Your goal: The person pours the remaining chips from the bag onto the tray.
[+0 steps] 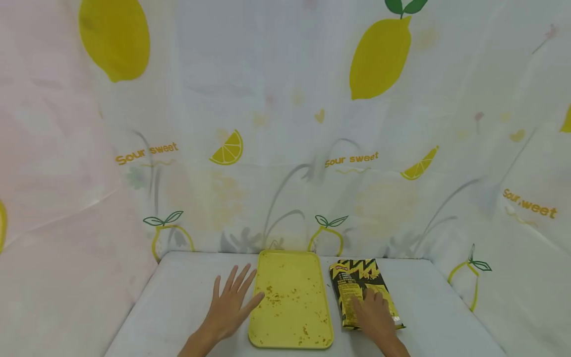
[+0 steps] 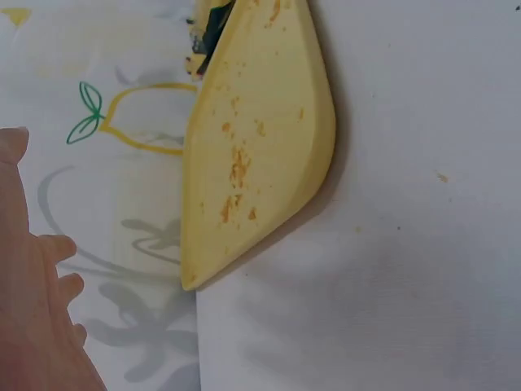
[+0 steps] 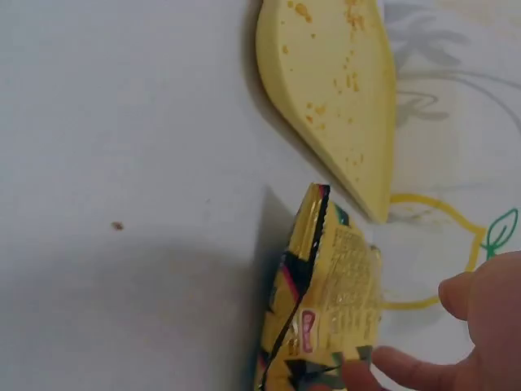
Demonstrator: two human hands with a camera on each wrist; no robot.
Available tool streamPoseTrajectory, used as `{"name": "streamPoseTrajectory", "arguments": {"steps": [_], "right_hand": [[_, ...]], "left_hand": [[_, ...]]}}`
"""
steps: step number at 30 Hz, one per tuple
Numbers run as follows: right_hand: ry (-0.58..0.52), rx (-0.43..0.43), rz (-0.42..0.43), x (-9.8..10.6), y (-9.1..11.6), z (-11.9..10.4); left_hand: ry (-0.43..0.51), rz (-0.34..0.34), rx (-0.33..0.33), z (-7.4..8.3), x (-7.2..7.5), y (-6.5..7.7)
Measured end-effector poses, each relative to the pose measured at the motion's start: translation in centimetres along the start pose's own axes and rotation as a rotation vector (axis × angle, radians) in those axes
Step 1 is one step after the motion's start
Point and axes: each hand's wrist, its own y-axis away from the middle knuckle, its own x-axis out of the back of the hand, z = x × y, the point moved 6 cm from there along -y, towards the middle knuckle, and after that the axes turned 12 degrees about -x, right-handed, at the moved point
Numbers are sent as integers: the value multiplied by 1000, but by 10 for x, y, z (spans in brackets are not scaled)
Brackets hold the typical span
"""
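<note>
Right of the yellow tray (image 1: 303, 280), the snack packet (image 1: 354, 280) is apparently being reached for with the right hand (image 1: 375, 315) loosely open, the left hand (image 1: 229, 307) held spread; a closing grip is probably called for.

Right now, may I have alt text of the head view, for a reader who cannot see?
A person's right hand is over a yellow-and-black snack bag; the left hand spreads near a yellow tray with crumbs. Bag and tray lie on a white table before a lemon-print cloth.
</note>
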Motion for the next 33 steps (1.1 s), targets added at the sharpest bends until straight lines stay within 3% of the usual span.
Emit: {"name": "streamPoseTrajectory", "arguments": {"steps": [3,8,12,15,22,26,30,33], "right_hand": [[-56,-35,-91,-6,1,15],[-208,-61,-271,-21,9,38],[-408,-201,-529,-43,19,59],[-528,-305,-636,-55,23,71],[-723,-427,-700,-60,18,85],[-902,-494,-743,-59,17,84],[-1063,-527,-717,-59,15,83],[-1113,-525,-674,-60,13,81]], "left_hand": [[38,-2,14,-3,-4,5],[76,-70,79,-9,-17,12],[98,-125,129,-14,-29,18],[121,-155,162,-18,-40,22],[88,-155,233,-27,-59,27],[54,-156,267,-33,-70,34],[6,-152,247,-36,-82,40],[-10,-139,241,-37,-86,42]]}}
